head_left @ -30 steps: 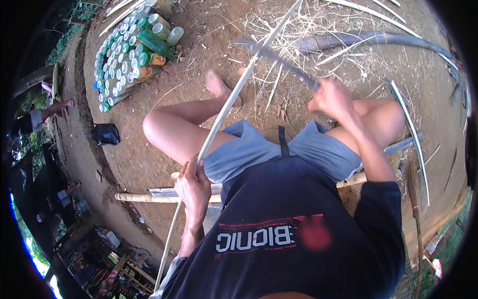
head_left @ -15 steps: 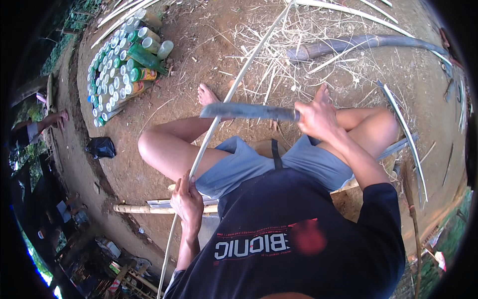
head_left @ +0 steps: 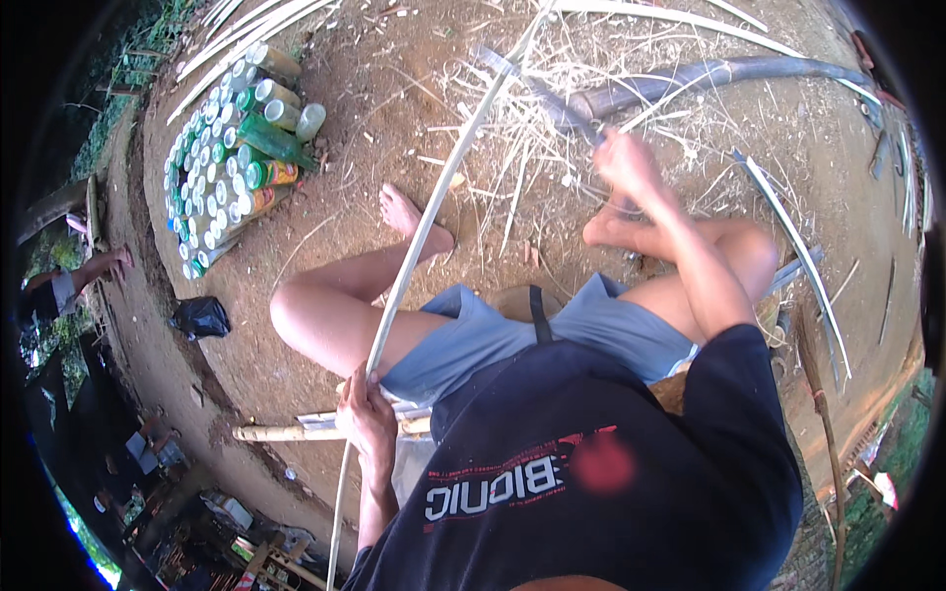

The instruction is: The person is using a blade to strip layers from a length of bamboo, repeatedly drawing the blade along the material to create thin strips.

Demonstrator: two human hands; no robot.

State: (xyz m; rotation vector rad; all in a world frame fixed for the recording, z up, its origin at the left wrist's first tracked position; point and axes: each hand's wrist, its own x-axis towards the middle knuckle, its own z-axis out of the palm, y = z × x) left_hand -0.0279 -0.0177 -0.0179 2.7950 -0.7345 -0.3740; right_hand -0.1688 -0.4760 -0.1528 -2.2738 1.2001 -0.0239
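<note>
A long pale bamboo strip (head_left: pixel 426 227) runs from the far edge, past my left thigh and down along my left side. My left hand (head_left: pixel 368 412) is closed round it beside my left hip. Out in front, my right hand (head_left: pixel 631 165) grips the handle of a machete (head_left: pixel 548 99), its fingers wrapped and the handle mostly hidden. The blade, somewhat blurred, points away to the left, and its far part meets or crosses the strip in view. Whether it touches the strip I cannot tell.
Pale shavings (head_left: pixel 537 138) litter the ground ahead. A dark bamboo pole (head_left: pixel 709 75) lies at the far right. Many bottles (head_left: pixel 227 158) stand clustered at the far left, near a black plastic bag (head_left: pixel 200 318). A split strip (head_left: pixel 793 256) and a thin stick (head_left: pixel 823 414) lie rightward.
My right hand has moved the machete forward, away from my body, from above my lap to near the strip's far part. My left hand keeps its hold beside my hip.
</note>
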